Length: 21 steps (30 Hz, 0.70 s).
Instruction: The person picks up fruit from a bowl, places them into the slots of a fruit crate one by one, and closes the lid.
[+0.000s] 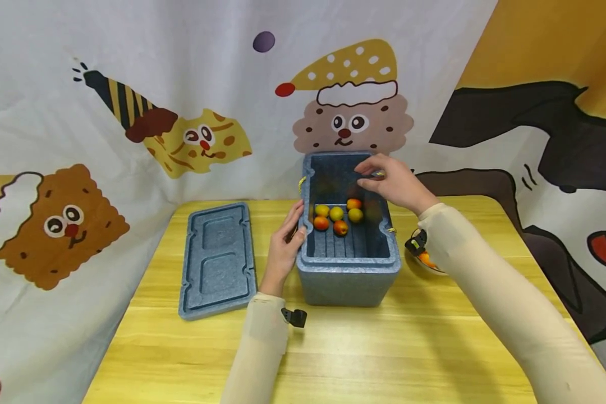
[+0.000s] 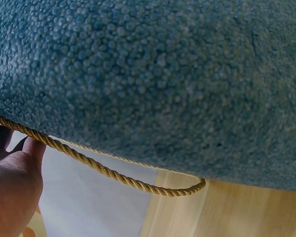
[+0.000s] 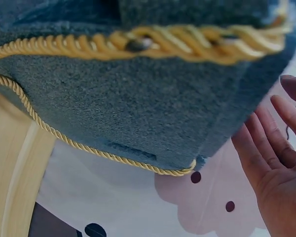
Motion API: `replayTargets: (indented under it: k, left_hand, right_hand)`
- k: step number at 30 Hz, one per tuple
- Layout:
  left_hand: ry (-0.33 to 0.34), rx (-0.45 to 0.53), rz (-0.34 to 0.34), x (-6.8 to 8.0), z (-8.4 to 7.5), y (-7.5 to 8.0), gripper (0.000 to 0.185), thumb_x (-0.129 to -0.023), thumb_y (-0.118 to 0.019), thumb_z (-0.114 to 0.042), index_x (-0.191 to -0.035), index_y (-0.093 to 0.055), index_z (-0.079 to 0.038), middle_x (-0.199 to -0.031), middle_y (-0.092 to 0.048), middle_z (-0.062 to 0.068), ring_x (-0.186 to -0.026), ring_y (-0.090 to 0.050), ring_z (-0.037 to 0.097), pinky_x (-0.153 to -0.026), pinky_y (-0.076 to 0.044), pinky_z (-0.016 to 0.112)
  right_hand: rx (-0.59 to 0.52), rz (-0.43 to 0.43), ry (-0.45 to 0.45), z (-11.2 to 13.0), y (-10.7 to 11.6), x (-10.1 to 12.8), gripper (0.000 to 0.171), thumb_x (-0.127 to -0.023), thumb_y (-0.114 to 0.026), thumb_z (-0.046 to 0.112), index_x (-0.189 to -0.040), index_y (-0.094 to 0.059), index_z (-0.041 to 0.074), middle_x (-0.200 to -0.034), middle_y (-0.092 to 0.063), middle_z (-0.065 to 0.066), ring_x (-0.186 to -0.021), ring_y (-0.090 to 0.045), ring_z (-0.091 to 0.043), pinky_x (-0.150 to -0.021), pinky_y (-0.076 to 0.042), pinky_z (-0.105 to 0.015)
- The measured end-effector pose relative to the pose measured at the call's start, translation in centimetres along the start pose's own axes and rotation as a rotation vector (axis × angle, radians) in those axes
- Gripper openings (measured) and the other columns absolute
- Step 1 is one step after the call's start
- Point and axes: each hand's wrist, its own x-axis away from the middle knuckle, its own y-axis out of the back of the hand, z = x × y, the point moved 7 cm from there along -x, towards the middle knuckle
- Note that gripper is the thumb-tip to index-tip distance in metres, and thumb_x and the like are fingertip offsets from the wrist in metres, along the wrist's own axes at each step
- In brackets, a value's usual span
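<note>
My right hand hovers over the box, fingers parted, empty; my left hand rests against it. Apparent step: moving fruit; next likely requires pinching.

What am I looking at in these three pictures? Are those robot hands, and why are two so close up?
No robot here! Those are a person's own bare hands. The big picture comes from a camera on their head, looking down. The two close-ups come from cameras worn on the wrists, so the grey-blue box looks huge, with its yellow rope.

On the wooden table stands that box, open, with small red-orange and yellow fruits inside. Its lid lies to the left.

The left hand rests against the box's side. The right hand is above the box's opening, and I see nothing held in it.
</note>
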Motion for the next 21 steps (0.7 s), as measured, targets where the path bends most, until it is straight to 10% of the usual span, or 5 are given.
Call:
replayTargets:
  k: [21]
  left_hand:
    - [-0.001,-0.036,-0.006,0.1,0.1,0.5,0.045,-0.096,-0.051,0.006,-0.137,-0.041,0.019,-0.149,-0.034,0.030,-0.141,-0.027,0.038,-0.112,-0.028,0.037]
  right_hand:
    - [-0.030,-0.199,-0.005,0.0,3.4,5.9,0.027,-0.096,-0.066,0.022,-0.120,-0.068,0.010,-0.118,-0.064,-0.003,-0.091,-0.061,-0.014,-0.077,-0.048,-0.018]
